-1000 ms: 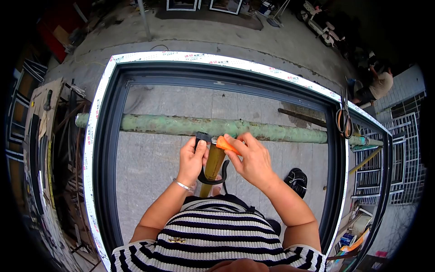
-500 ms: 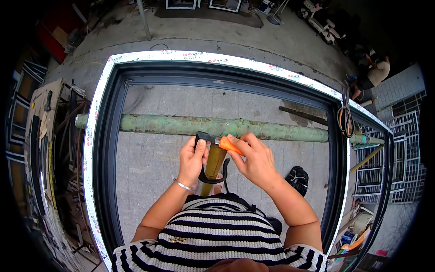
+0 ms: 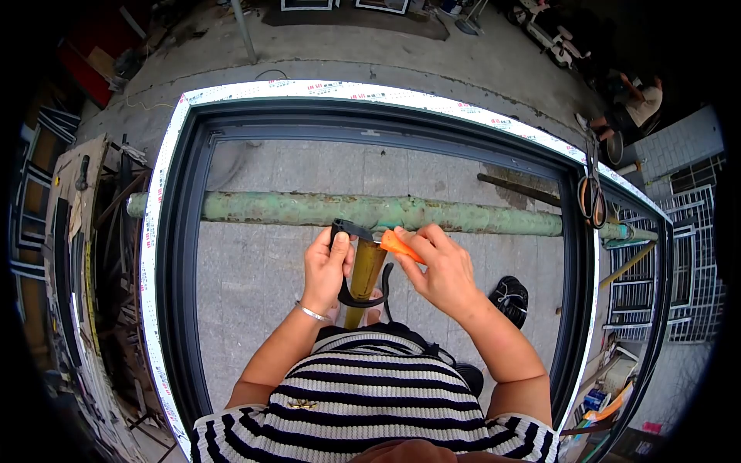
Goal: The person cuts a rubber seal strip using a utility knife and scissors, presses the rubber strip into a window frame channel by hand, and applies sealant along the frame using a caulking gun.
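Note:
My left hand (image 3: pixel 326 270) pinches the end of a black rubber sealing strip (image 3: pixel 363 303), whose tail loops down and curls up again in front of my body. An orange utility knife (image 3: pixel 401 247) is gripped in my right hand (image 3: pixel 444 270). The knife's tip points left at the strip's end; whether the blade touches it I cannot tell. Both hands are above the inside of a dark window frame (image 3: pixel 189 255) edged with white printed film. Just beyond them runs a green, rusty pipe (image 3: pixel 293 207), joined by a yellowish post (image 3: pixel 369 266) below the strip.
Black-handled scissors (image 3: pixel 591 202) lie over the frame's right bar. Long strips and scrap crowd a bench (image 3: pixel 73 201) at left. A person (image 3: pixel 641 108) sits at the upper right, near a scooter (image 3: pixel 552 38). Metal lattice panels (image 3: pixel 695 255) stand at right.
The knife and my right hand have shifted slightly right, a little away from the strip's end. My left hand keeps its hold. The person at the upper right has changed posture.

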Tool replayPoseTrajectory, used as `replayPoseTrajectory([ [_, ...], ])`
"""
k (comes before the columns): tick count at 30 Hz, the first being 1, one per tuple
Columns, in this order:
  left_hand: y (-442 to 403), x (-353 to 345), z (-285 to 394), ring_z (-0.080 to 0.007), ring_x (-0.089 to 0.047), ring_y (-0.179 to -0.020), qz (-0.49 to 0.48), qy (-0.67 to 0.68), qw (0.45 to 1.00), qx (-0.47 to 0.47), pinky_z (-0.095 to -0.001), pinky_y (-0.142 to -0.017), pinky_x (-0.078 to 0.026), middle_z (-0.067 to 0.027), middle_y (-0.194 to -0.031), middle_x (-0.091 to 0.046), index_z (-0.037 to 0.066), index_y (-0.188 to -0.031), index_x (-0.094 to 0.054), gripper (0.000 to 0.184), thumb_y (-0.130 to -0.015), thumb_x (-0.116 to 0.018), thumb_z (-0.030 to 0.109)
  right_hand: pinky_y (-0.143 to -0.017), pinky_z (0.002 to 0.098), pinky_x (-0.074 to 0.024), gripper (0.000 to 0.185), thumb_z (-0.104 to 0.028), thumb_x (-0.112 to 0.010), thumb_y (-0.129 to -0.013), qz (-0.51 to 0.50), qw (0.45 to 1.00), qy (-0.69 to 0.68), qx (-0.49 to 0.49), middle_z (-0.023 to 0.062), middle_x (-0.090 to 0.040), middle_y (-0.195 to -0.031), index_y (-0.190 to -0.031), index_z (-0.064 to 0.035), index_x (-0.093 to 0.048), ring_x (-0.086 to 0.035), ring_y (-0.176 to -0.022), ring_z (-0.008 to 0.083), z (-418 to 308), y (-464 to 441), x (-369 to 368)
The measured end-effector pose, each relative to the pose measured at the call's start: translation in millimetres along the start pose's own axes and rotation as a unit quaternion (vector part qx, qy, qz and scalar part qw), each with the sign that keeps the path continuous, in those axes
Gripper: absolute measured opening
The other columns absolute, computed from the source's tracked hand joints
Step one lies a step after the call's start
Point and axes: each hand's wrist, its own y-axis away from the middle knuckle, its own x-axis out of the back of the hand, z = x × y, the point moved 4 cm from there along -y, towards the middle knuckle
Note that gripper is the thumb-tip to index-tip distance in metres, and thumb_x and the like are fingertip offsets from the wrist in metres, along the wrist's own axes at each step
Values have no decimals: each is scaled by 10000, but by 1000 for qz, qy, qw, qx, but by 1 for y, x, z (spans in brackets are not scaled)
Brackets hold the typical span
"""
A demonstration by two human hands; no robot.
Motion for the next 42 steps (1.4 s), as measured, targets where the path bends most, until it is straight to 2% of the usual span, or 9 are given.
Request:
replayPoseTrajectory([
  [16,0,1,0,-56,-432,-534,-7,-19,1000,2,-205,-501,-364,17,-662,-498,39,-994,-570,259,-1009,-512,291,-636,367,-508,301,-242,-712,-827,12,1000,20,3,75,-588,-905,-1086,-96,-668,-624,-715,285,9,12,3],
  [19,3,0,5,-62,-454,-552,-49,-16,999,-12,-209,-523,-381,11,-676,-518,38,-997,-570,263,-1006,-520,296,-692,346,-511,349,-289,-741,-818,89,985,-134,-56,86,-618,-947,-1063,-56,-654,-645,-781,249,7,19,12],
  [22,24,-16,4,-64,-470,-566,-131,-69,989,-16,-211,-542,-392,6,-690,-534,35,-991,-568,262,-1006,-522,292,-722,322,-498,385,-314,-777,-795,9,930,-315,-187,98,-631,-947,-1014,-21,-656,-636,-842,191,13,22,4],
  [26,47,-37,6,-48,-471,-593,-186,-110,976,-22,-204,-545,-394,16,-715,-539,30,-1011,-588,262,-995,-545,288,-683,306,-465,277,-248,-777,-793,0,913,-391,-112,59,-593,-787,-855,-5,-660,-561,-721,153,6,12,-11],
  [29,56,-41,2,-46,-473,-600,-215,-116,970,-1,-202,-549,-399,18,-720,-540,31,-1018,-590,257,-993,-549,283,-658,305,-448,264,-230,-754,-812,5,920,-357,-165,49,-560,-725,-799,2,-630,-522,-680,142,12,19,-9],
  [34,65,-47,-2,-53,-489,-626,-236,-107,966,-1,-202,-576,-420,12,-745,-549,23,-1034,-583,260,-997,-542,277,-593,315,-408,308,-277,-699,-882,128,886,-408,-180,33,-523,-647,-865,0,-569,-447,-623,141,47,42,3],
  [37,65,-53,-6,-89,-535,-688,-253,-83,964,-16,-240,-653,-458,-17,-791,-575,16,-1046,-556,312,-990,-548,322,-591,307,-420,330,-323,-676,-903,81,938,-245,-231,24,-551,-664,-856,-13,-572,-473,-634,135,58,67,12],
  [40,65,-60,-5,-105,-549,-738,-268,-74,960,-28,-255,-700,-465,-24,-841,-579,14,-1086,-544,340,-990,-540,340,-599,319,-439,360,-364,-644,-925,64,937,-237,-249,25,-574,-702,-928,-13,-565,-503,-641,148,66,92,4],
  [42,65,-65,-5,-106,-550,-757,-277,-66,958,-37,-255,-714,-464,-25,-865,-579,14,-1104,-538,348,-994,-531,344,-576,300,-442,355,-373,-614,-944,133,907,-316,-242,23,-567,-710,-976,-24,-559,-511,-612,139,71,107,-10],
])
